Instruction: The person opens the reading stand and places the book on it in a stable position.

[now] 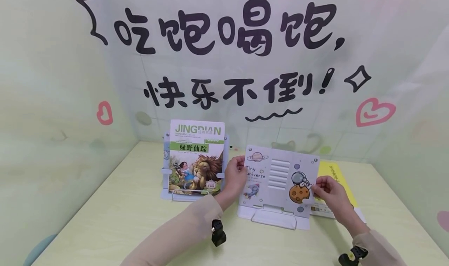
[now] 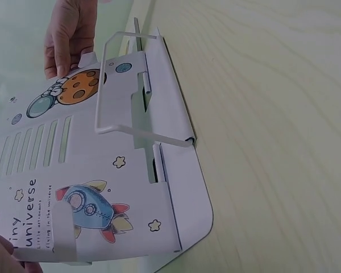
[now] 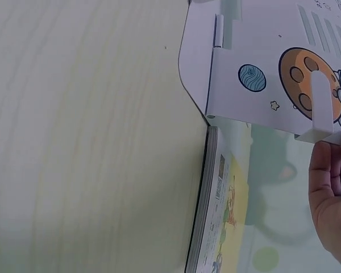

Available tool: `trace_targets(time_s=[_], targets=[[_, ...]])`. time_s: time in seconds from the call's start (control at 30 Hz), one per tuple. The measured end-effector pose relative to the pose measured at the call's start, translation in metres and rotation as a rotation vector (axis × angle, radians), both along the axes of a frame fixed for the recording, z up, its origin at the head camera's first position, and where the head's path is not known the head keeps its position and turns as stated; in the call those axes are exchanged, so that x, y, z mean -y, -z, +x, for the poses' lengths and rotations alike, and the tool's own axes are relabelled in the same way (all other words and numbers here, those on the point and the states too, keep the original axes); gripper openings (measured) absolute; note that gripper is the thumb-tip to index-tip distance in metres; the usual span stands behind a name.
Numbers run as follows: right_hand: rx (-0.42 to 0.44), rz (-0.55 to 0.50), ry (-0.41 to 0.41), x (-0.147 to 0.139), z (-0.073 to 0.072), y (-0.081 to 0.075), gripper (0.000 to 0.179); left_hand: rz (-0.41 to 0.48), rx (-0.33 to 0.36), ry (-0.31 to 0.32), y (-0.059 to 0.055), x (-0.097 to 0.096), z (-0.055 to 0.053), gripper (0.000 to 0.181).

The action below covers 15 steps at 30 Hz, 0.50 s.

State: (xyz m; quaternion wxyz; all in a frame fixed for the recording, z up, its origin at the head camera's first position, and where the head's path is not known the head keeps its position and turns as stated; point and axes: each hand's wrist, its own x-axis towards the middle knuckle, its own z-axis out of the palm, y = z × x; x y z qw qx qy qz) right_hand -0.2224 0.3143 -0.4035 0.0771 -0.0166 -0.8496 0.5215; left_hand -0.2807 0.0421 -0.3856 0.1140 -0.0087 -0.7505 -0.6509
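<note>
A white metal book stand (image 1: 279,162) printed with "Tiny universe", a rocket and an astronaut on an orange planet stands upright, leaning back on its base. At its left edge my left hand (image 1: 235,176) grips the panel, near the white side clip (image 2: 63,230) in the left wrist view. My right hand (image 1: 331,197) pinches the opposite edge by the other side clip (image 3: 322,105), which folds over the orange planet. A white wire ledge (image 1: 273,219) sticks out along the stand's foot. The backs of both hands' grips are partly hidden behind the panel.
To the left, a second stand (image 1: 166,186) holds a storybook (image 1: 196,156) with a lion on its cover. A yellow-covered book (image 1: 340,176) lies behind and right of the white stand, partly covered by my right hand. A printed backdrop (image 1: 224,114) rises behind the pale wooden table (image 1: 115,223).
</note>
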Motion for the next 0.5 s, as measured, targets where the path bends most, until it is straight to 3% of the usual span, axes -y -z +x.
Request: trace_targets(time_s=[0.23,0.37,0.5], targets=[[-0.080,-0.009,0.033,0.005,0.007,0.006,0.021,-0.048,-0.090,0.019,-0.002,0.003,-0.001,0.033],[-0.099,-0.006,0.059,0.011,0.011,0.005,0.018,-0.093,-0.216,0.034,-0.006,0.004,-0.005,0.039],[-0.077,0.008,0.094,0.015,0.015,0.005,0.021,-0.163,-0.397,0.103,-0.017,0.000,-0.006,0.040]])
